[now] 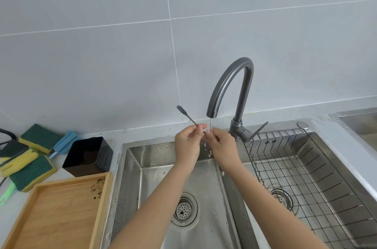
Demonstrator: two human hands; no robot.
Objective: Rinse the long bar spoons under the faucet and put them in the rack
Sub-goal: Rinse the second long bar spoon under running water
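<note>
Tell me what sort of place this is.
Most likely a kitchen or bar wash-up corner: a double steel sink with a running faucet, a wire rack in the right basin, and scouring sponges on the tiled-back counter.

The faucet arches over the sink. Right of it the wire rack lies open from above; only the faucet's lever juts over the rack's near corner. Left of the faucet a black box and a wooden tray fill the counter.
</note>
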